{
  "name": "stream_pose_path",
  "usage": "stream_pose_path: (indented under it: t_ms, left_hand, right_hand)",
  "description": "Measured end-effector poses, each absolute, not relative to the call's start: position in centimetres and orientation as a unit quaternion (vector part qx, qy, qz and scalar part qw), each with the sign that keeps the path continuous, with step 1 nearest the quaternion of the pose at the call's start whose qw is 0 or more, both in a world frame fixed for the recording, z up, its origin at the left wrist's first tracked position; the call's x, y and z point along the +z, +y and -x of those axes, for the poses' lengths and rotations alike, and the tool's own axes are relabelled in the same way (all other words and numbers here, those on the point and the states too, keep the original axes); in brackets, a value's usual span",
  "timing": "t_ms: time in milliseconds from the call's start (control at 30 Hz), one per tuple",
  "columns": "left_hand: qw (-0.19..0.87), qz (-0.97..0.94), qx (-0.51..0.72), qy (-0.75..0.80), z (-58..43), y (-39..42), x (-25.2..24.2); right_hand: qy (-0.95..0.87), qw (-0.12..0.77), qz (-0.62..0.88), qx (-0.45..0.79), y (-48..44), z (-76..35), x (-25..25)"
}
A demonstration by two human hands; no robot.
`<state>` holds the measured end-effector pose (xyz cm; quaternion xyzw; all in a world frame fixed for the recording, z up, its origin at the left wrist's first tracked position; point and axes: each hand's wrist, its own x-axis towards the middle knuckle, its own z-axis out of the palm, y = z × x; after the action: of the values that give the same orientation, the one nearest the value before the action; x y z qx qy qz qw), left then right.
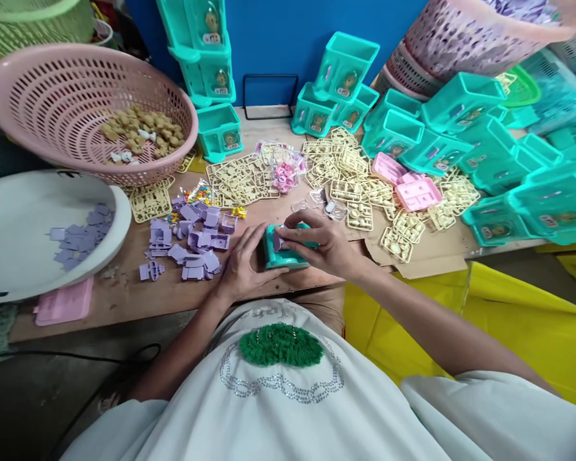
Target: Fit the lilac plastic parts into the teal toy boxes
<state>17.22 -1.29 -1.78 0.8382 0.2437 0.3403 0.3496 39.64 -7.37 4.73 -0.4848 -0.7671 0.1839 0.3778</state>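
A small teal plastic box (282, 255) sits at the near edge of the wooden table (173, 291), held between both my hands. My left hand (244, 264) grips its left side with curled fingers. My right hand (322, 243) wraps over its top and right side, and its fingertips pinch a small lilac piece (278, 240) against the box. A heap of loose lilac plastic parts (192, 243) lies just left of my left hand.
A pink basket (52, 102) with tan figures and a white bowl (9, 243) with lilac parts stand at left. Cream part sprues (345, 173), pink pieces (415, 192) and a bag of pink beads (285, 174) cover the middle. Teal boxes (461, 128) pile up at right.
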Motion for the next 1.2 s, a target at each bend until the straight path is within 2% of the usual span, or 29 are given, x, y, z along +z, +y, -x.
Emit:
stream_pose_path:
  t_ms: [300, 500, 733, 933, 1200]
  left_hand:
    - [0.345, -0.844, 0.325, 0.251, -17.1, -1.4, -1.7]
    - [0.354, -0.838, 0.330, 0.251, -17.0, -1.4, -1.6]
    - [0.443, -0.829, 0.274, 0.204, -15.9, 0.6, -1.1]
    - [0.453, -0.832, 0.262, 0.184, -15.7, 1.5, -0.7]
    - [0.492, -0.804, 0.263, 0.206, -15.8, 1.1, -1.4]
  right_hand:
    - [-0.854, 0.244, 0.432, 0.156, -5.2, -40.2, 7.4]
    - [-0.859, 0.247, 0.418, 0.166, -5.5, -40.8, 7.3]
    - [-0.919, 0.160, 0.293, 0.209, -2.8, -42.6, 8.2]
    - [-0.939, 0.107, 0.207, 0.252, -0.1, -41.4, 9.6]
    - [-0.907, 0.039, 0.200, 0.368, 1.2, -40.6, 11.4]
